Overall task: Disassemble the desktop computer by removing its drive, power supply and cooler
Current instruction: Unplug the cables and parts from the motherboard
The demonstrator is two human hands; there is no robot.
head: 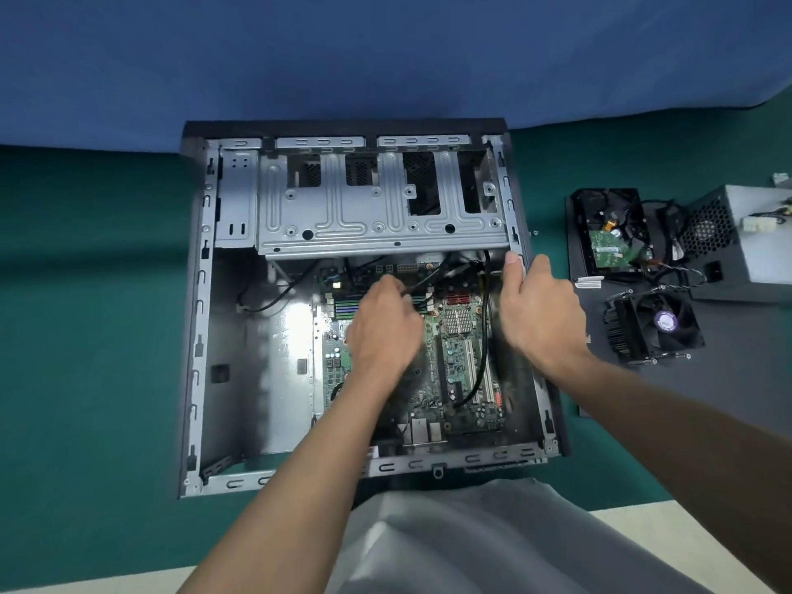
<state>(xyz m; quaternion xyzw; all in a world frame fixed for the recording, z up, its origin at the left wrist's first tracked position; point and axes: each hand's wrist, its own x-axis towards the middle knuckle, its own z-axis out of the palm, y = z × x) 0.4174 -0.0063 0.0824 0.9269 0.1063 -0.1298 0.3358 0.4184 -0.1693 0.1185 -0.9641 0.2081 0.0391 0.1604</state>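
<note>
The open computer case (201,336) lies flat on the green table, its green motherboard (463,358) exposed. My left hand (381,327) is inside the case over the board, its fingers curled around a black cable (422,281) near the memory slots. The case's right wall is gripped by my right hand (540,306), thumb on the rim. Outside the case at the right lie the hard drive (608,233), the grey power supply (745,237) and the fan cooler (655,327).
A silver drive cage (381,207) spans the far part of the case. A second black cable (484,336) runs down the board's right side. A dark mat (728,379) lies under the removed parts. Blue cloth (385,57) hangs behind the table.
</note>
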